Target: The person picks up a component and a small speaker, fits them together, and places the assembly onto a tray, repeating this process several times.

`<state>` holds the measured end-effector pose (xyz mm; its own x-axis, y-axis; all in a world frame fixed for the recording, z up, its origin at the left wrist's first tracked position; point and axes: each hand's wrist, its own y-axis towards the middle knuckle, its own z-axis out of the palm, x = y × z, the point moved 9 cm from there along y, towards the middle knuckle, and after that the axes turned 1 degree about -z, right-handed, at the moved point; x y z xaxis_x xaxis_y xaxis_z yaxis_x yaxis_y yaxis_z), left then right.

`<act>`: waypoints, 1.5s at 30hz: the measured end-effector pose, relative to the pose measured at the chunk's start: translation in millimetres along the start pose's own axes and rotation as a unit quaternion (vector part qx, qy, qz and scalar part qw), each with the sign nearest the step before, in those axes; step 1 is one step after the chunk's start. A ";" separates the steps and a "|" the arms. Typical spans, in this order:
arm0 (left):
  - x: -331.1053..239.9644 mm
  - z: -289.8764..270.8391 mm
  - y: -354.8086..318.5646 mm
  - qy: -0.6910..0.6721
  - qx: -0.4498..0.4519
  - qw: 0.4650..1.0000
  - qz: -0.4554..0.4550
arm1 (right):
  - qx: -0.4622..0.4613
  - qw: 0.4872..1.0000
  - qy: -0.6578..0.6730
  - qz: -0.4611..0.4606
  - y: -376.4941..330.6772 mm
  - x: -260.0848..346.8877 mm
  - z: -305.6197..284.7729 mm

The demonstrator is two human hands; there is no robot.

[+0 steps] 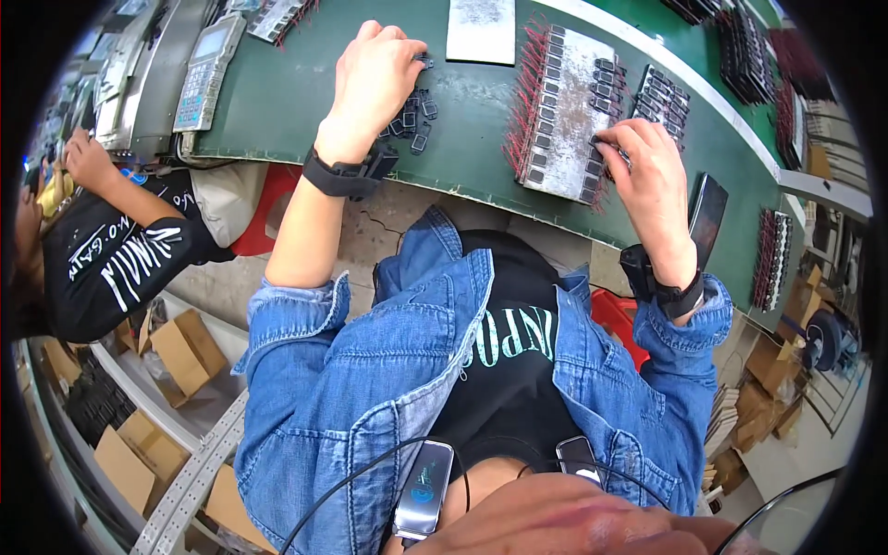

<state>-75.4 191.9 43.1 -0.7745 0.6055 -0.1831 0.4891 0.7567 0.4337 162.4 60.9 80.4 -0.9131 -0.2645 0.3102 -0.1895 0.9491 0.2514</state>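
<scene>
My left hand [377, 79] is over the green bench, its fingers closed on a small dark rectangular part [425, 62]. Just below it lies a loose pile of small black frame-like parts [419, 116]. My right hand [647, 165] has thumb and forefinger pinched together at the right side of a grey metal plate [566, 111]. A small black part shows at those fingertips, mostly hidden by them. Along the plate's left side runs a row of black rectangular parts [546, 106] with red wires; more parts [606, 88] sit on its right side.
A bare pale plate [481, 30] lies at the bench's far edge. Another wired batch [661, 102] and a dark phone-like slab [708, 217] are on the right. A keypad device [205, 69] stands at left, near a co-worker's hand [90, 162]. Cardboard boxes [185, 351] are lower left.
</scene>
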 end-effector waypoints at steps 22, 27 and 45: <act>-122.7 17.0 -25.7 -0.724 0.036 0.642 -0.251 | -0.110 0.876 0.439 0.168 -14.7 27.0 7.8; -128.0 28.9 -36.8 -0.753 0.084 0.590 -0.278 | -0.116 0.897 0.389 0.177 -13.8 13.2 6.8; -125.5 28.9 -38.0 -0.686 0.110 0.679 -0.237 | -0.021 0.902 0.379 0.204 -8.9 3.5 16.7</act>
<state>14.8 94.3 24.1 0.1634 -0.1736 -0.9712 0.4811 0.8735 -0.0752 154.8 54.4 63.9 -0.3911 0.0489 0.9190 0.1340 0.9910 0.0043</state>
